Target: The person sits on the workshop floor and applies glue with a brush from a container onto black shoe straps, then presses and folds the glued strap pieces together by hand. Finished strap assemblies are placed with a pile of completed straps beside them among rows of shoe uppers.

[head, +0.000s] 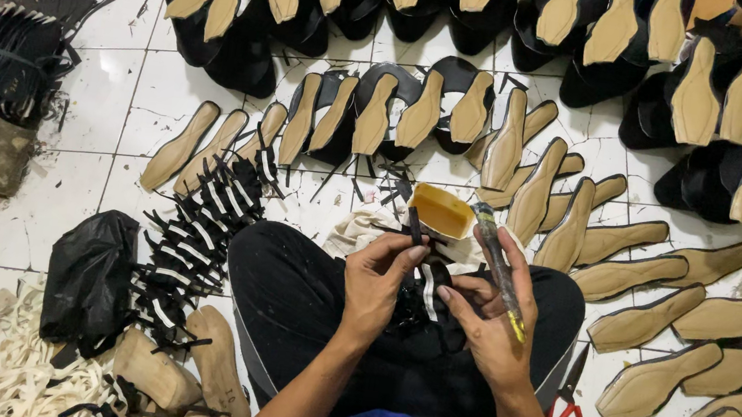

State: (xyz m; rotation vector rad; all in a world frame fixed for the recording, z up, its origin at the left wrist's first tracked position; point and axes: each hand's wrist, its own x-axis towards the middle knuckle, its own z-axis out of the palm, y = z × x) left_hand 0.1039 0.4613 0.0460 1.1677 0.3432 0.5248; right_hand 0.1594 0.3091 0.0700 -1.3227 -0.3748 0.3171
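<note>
I sit on a white tiled floor with black trousers [294,293] across my lap. My left hand [381,280] pinches a narrow black strap piece [416,228] near its top. My right hand [486,312] grips the same black strap work lower down and also holds a thin brush [498,267] with a yellow tip, slanting between its fingers. A small yellow pot of glue [441,211] stands just beyond my hands, on a pale cloth [359,231].
Tan shoe soles [692,319] lie in rows to the right and ahead; black shoe uppers [250,43] line the far side. A pile of black-and-white straps [198,234], a black bag [89,278] and wooden lasts [214,369] sit left. Red-handled scissors [568,412] lie by my right leg.
</note>
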